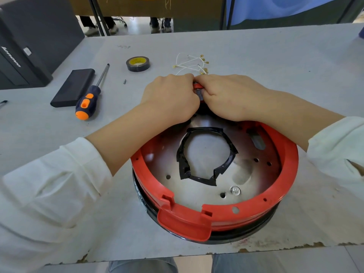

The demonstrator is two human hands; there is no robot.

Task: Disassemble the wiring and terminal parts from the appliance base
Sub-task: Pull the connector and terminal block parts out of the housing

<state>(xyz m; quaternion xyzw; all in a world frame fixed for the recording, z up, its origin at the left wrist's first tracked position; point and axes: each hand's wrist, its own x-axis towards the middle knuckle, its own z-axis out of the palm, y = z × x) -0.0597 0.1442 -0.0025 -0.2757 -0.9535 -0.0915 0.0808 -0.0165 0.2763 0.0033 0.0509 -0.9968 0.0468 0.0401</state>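
Both hands' fingers (192,79) curl on appliance base (214,174) far rim, wires (192,64) just beyond.

The grey surface (256,62) carries the appliance base (216,213) nearest; beyond the grip, loose wires (192,64); leftward, tape roll (138,64), screwdriver (91,95), black case (73,86).
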